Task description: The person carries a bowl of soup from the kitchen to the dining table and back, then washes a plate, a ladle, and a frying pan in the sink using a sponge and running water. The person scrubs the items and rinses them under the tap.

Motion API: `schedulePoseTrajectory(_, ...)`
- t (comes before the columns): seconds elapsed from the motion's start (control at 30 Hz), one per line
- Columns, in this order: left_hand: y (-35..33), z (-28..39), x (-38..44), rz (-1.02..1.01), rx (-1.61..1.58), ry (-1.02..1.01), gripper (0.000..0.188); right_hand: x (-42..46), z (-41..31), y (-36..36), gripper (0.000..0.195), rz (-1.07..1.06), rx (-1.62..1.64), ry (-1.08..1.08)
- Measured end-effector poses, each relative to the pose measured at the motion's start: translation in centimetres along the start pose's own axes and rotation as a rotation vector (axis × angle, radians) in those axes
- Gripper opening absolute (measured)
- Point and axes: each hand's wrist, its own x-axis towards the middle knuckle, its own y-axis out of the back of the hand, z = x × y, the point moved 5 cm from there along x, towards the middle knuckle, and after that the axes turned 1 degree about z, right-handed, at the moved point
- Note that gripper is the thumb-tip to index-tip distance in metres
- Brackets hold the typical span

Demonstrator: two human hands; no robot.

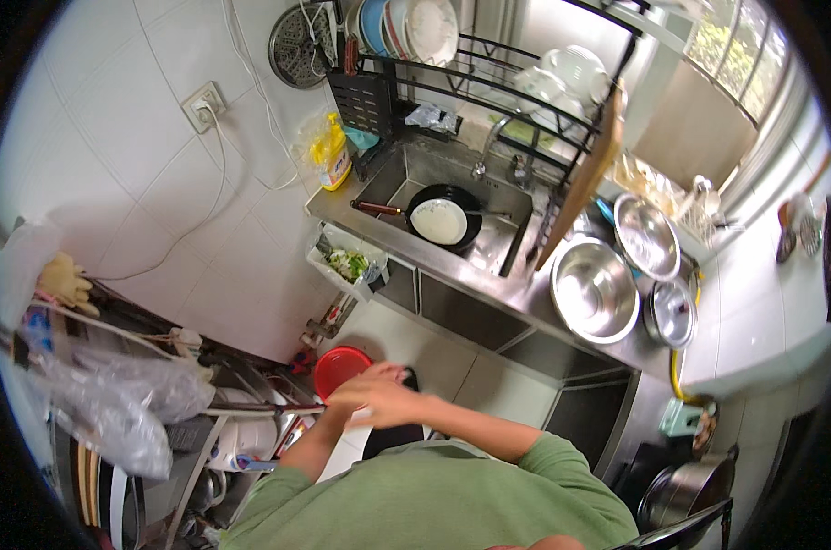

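Note:
In front of my waist, my right hand [384, 403] crosses over my left hand [386, 372], covering part of it and its wrist. The right thumb stands apart from its fingers; the left fingers are partly hidden. I see no object in either hand. Below and just beyond them, a red plastic basin [338, 364] is on the tiled floor. Further off, a black wok [472, 201] sits in the stainless steel sink [419, 161], with a white plate [439, 221] inside it. The wok's wooden handle [378, 207] points left, over the counter edge.
A waste bin [360, 289] with vegetable scraps hangs below the counter front. Steel bowls [594, 292] and a wooden cutting board [580, 196] stand right of the sink. A black dish rack [518, 93] spans above it. At left, a cluttered shelf [199, 440] carries plastic bags [123, 405].

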Motion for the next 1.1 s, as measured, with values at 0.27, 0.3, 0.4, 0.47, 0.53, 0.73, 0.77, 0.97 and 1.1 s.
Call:
schedulePoseTrajectory(0.27, 10.3, 3.7, 4.8, 0.451, 0.012, 0.013, 0.023, 7.6, 26.1, 31.3, 0.025, 0.603, -0.542, -0.309)
schedulePoseTrajectory(0.3, 10.2, 5.5, 6.6, 0.411, -0.023, -0.075, 0.023, 9.8, 28.5, 35.5, 0.023, 0.613, -0.574, -0.281)
schedulePoseTrajectory(0.4, 9.8, 12.2, 11.8, 0.323, -0.09, -0.204, 0.023, 13.3, 35.4, 45.2, 0.024, 0.717, -0.82, -0.638)
schedulePoseTrajectory(0.47, 9.8, 14.7, 14.5, 0.246, -0.152, -0.322, 0.022, 14.7, 40.2, 48.8, 0.029, 0.741, -0.934, -0.884)
schedulePoseTrajectory(0.53, 9.9, 16.5, 16.4, 0.212, -0.117, -0.343, 0.022, 15.6, 43.7, 50.1, 0.037, 0.621, -1.102, -1.028)
schedulePoseTrajectory(0.73, 10.8, 21.4, 17.2, 0.193, 0.098, -0.303, 0.021, 14.3, 47.9, 54.6, 0.021, 0.938, -0.65, -0.846)
schedulePoseTrajectory(0.77, 10.9, 21.1, 17.9, 0.165, 0.113, -0.297, 0.022, 11.9, 49.7, 57.1, 0.02, 0.941, -0.632, -0.826)
schedulePoseTrajectory(0.97, 11.2, 23.2, 20.5, 0.199, 0.132, -0.268, 0.023, 15.2, 47.3, 57.6, 0.021, 0.917, 0.134, -0.614)
schedulePoseTrajectory(1.1, 10.2, 24.8, 21.8, 0.211, 0.094, -0.301, 0.023, 18.9, 45.4, 55.9, 0.018, 1.087, 0.483, -0.412)
